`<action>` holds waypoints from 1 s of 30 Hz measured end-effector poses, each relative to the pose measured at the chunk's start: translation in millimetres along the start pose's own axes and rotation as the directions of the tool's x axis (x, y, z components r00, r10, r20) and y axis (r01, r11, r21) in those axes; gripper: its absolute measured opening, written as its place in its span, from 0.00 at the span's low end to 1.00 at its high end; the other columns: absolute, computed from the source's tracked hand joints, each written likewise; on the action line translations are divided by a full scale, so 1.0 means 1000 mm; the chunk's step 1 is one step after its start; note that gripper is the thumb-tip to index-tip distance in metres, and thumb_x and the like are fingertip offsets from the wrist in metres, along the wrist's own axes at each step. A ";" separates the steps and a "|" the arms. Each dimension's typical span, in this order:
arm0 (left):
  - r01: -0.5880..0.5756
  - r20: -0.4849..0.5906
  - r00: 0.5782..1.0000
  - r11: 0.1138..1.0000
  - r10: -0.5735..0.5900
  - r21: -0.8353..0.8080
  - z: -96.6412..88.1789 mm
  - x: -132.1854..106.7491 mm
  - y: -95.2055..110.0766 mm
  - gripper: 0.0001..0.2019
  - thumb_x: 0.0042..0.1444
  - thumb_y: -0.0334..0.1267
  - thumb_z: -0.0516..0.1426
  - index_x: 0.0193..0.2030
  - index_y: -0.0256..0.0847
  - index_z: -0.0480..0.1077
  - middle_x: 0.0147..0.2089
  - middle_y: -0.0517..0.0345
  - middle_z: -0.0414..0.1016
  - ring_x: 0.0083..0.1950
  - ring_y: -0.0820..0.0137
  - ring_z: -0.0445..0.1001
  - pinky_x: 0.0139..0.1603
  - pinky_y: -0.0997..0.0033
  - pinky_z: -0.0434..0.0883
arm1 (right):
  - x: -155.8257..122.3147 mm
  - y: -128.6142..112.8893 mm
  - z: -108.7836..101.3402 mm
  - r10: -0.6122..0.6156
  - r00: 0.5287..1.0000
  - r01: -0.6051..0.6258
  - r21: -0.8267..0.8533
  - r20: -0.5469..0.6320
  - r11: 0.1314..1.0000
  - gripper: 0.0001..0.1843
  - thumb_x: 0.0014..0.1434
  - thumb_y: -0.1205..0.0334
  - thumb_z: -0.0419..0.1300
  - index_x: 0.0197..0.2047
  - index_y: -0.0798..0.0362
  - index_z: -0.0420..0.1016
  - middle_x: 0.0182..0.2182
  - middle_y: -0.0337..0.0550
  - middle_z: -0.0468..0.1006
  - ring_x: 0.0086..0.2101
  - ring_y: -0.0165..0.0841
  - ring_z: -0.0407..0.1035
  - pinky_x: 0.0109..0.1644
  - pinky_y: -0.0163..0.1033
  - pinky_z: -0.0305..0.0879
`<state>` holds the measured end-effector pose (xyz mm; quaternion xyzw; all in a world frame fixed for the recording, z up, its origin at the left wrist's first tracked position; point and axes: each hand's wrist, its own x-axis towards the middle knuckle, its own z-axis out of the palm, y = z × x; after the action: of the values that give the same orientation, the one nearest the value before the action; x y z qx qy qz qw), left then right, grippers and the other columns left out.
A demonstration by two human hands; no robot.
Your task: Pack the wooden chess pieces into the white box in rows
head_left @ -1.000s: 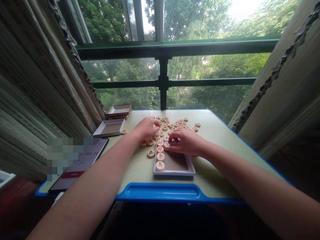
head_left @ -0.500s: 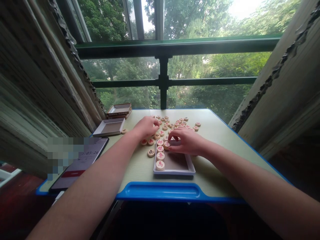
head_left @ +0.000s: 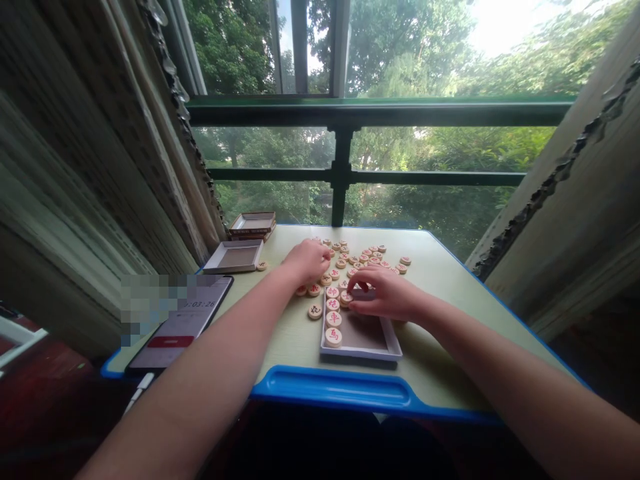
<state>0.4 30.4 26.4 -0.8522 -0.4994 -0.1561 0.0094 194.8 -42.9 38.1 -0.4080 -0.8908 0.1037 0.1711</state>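
Note:
Round wooden chess pieces with red or black characters lie scattered on the pale table. A shallow white tray near the front edge holds a column of several pieces along its left side. My right hand rests over the tray's far end, fingers curled and pinching a piece beside that column. My left hand lies on the loose pieces just beyond the tray, fingers bent down onto one of them.
A second white tray and a stacked brown box stand at the table's far left. A phone showing a timer lies at the front left. A blue rim edges the table; window bars and blinds close in behind and beside.
The camera has shifted, so everything sits slightly right and lower in view. Both hands stay at the same spots relative to the tray and pieces.

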 end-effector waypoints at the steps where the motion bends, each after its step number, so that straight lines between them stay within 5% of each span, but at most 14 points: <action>1: -0.004 -0.002 1.000 1.000 0.004 0.007 0.000 0.000 0.001 0.12 0.53 0.37 0.52 0.37 0.43 0.76 0.44 0.53 0.75 0.49 0.63 0.71 0.53 0.66 0.66 | 0.000 0.001 -0.001 0.001 1.000 -0.001 0.006 -0.011 1.000 0.12 0.51 0.54 0.61 0.34 0.54 0.75 0.29 0.42 0.72 0.32 0.32 0.63 0.36 0.36 0.57; 11: 0.043 -0.007 0.999 0.999 -0.043 0.027 0.004 -0.003 0.004 0.14 0.56 0.37 0.50 0.43 0.42 0.74 0.45 0.50 0.73 0.48 0.60 0.70 0.49 0.62 0.67 | 0.003 0.015 -0.006 0.054 0.990 -0.047 0.054 -0.131 0.997 0.12 0.54 0.54 0.57 0.32 0.54 0.74 0.28 0.43 0.71 0.31 0.33 0.63 0.35 0.37 0.59; 25: 0.093 -0.007 0.996 0.996 -0.093 -0.007 0.010 0.000 0.008 0.15 0.59 0.44 0.49 0.43 0.40 0.72 0.46 0.47 0.72 0.50 0.59 0.68 0.51 0.59 0.66 | 0.004 0.017 -0.006 0.040 0.997 -0.037 0.039 -0.062 0.999 0.14 0.57 0.51 0.54 0.31 0.52 0.73 0.26 0.44 0.70 0.30 0.34 0.65 0.35 0.40 0.62; 30: 0.079 0.021 0.997 0.997 -0.079 -0.013 0.010 0.001 0.011 0.12 0.59 0.39 0.50 0.44 0.39 0.70 0.47 0.46 0.72 0.49 0.59 0.68 0.49 0.59 0.67 | 0.002 0.018 -0.005 0.078 0.995 -0.074 0.059 -0.069 0.995 0.15 0.57 0.49 0.53 0.36 0.51 0.74 0.26 0.44 0.70 0.30 0.35 0.65 0.36 0.42 0.62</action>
<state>13.2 27.9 18.5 -0.8334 -0.5316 -0.1512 -0.0077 207.5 -29.8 37.2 -0.4401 -0.8647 0.1208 0.2100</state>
